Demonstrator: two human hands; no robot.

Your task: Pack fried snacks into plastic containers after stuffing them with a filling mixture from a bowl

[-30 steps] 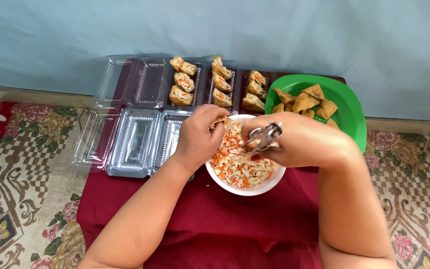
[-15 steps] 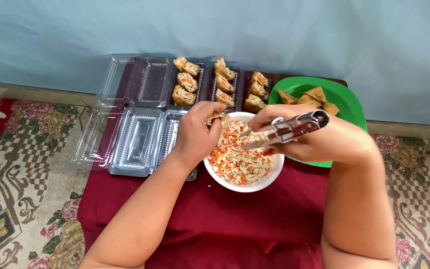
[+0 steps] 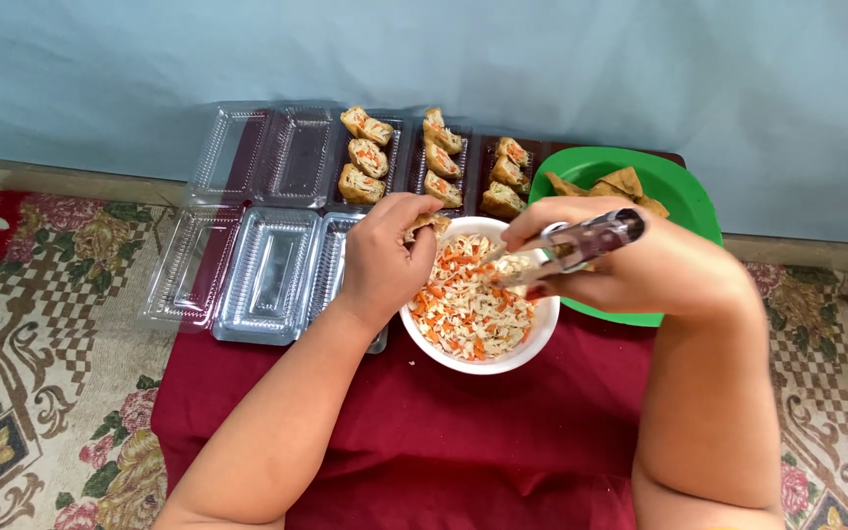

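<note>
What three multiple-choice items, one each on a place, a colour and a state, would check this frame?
1. Where is the white bowl of shredded filling?
A. on the dark red cloth, in front of the clear trays
B. on the patterned rug
C. inside a clear tray

2. What colour is the plate that holds the fried tofu pieces?
A. blue
B. green
C. yellow

3. What does the right hand hold?
A. nothing
B. a cup
C. metal tongs pointed into the bowl

Answers: 1 A, the bowl's rim lies on the cloth beside the trays. 2 B, the plate's rim is bright green. 3 C, its fingers wrap the tongs, while the left hand pinches a tofu piece over the bowl.
</note>
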